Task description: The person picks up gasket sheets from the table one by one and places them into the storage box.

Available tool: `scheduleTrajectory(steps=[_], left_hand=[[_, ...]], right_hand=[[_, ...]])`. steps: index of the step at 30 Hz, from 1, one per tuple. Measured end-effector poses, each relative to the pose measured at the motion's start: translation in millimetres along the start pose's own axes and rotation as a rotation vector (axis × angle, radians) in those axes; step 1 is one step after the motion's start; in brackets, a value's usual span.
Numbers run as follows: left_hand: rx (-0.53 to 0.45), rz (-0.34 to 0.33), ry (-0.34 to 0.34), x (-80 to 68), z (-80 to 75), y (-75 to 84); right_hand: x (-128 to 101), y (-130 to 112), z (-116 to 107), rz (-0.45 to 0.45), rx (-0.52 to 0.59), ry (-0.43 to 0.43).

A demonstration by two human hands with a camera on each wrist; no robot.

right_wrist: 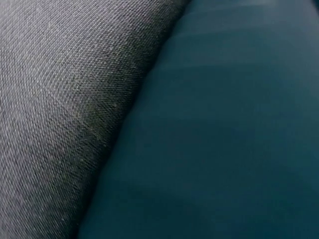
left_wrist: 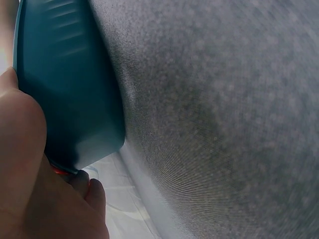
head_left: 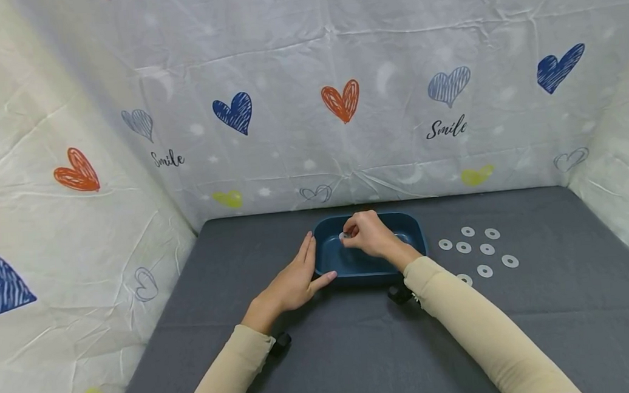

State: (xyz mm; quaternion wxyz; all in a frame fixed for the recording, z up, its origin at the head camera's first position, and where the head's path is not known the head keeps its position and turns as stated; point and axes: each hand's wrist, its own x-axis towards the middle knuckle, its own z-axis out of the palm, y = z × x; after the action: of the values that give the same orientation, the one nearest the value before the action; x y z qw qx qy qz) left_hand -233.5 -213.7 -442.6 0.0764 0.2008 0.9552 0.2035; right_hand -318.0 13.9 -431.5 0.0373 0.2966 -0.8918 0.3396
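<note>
A dark teal plastic bin [head_left: 364, 274] stands in the middle of the grey cloth-covered table. Over its inside, toward the left end, my right hand [head_left: 371, 234] pinches a small flat white washer [head_left: 341, 236] between thumb and fingertips. My left hand [head_left: 292, 281] lies along the bin's left end, fingers straight and thumb reaching to the front corner. In the left wrist view, the left hand [left_wrist: 30, 164] is at the rim beside the bin's outer wall [left_wrist: 75, 89]. Only the bin's wall [right_wrist: 214, 134] and table cloth fill the right wrist view; the right hand is out of it.
Several flat white washers [head_left: 487, 249] lie spread on the table to the right of the bin, one partly covered by the right sleeve [head_left: 464, 305]. Behind the table hangs a pale curtain [head_left: 290, 155] printed with hearts. The grey table cloth [head_left: 331, 353] extends in front.
</note>
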Motion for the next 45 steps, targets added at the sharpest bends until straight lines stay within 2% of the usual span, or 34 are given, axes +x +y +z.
scheduleTrajectory(steps=[12, 17, 26, 34, 45], left_hand=[[0.006, 0.011, 0.004, 0.3, 5.8, -0.6], [0.005, 0.018, 0.023, 0.2, 5.4, -0.2], [-0.001, 0.01, 0.005, 0.1, 2.6, 2.1], [0.006, 0.008, 0.009, 0.9, 1.1, 1.3], [0.012, 0.006, 0.012, -0.5, 2.2, -1.6]], right_hand=[[1.0, 11.2, 14.1, 0.055, -0.045, -0.032], [2.6, 12.6, 16.2, 0.051, -0.05, -0.024], [2.8, 16.2, 19.7, 0.046, -0.06, -0.069], [5.2, 13.9, 21.1, 0.018, -0.089, -0.068], [5.9, 13.0, 26.7, 0.032, -0.109, -0.083]])
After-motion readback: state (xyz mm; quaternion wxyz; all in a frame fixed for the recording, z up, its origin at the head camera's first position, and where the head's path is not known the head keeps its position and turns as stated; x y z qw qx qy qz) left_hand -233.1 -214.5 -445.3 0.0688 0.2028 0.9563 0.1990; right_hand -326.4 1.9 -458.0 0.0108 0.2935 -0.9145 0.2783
